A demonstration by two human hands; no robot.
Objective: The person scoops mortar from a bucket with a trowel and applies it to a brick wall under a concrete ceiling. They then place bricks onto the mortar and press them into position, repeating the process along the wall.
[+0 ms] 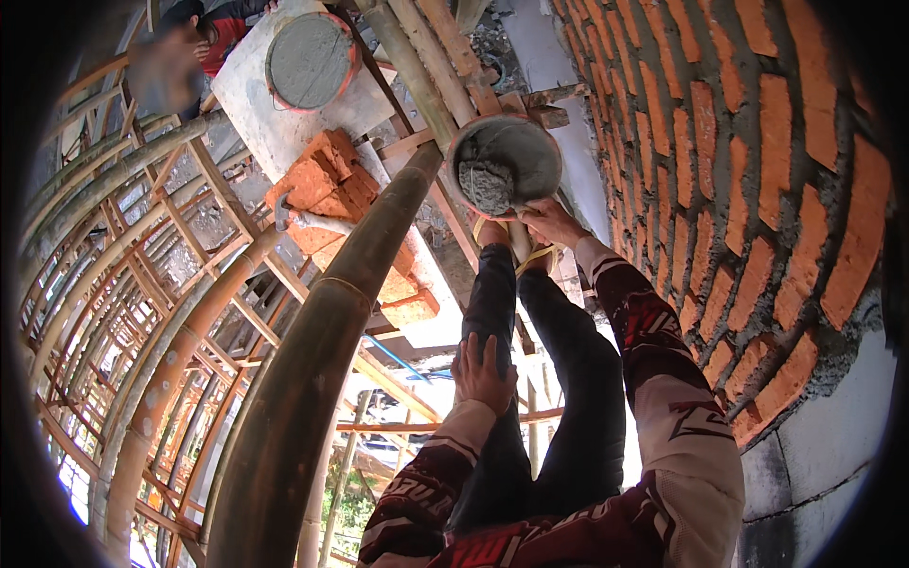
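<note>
Up on the bamboo scaffold, my right hand point(549, 220) reaches forward and grips the near rim of a round pan of wet mortar point(504, 166), fingers curled over its edge just by my feet. The pan sits tilted toward me on the bamboo poles, close beside the red brick wall point(757, 189), with a grey lump of mortar lying in its lower half. My left hand point(481, 374) is not holding anything; it rests flat with spread fingers on my left knee, on the dark trouser leg. A thick bamboo pole point(312, 379) runs from the lower edge up toward the pan on my left. Beyond it lies a stack of loose bricks point(327, 185) with a hammer point(289, 216) lying at its near edge, and farther off a second pan of mortar point(311, 60) stands on a pale board. Another person point(189, 47) crouches near that board.
</note>
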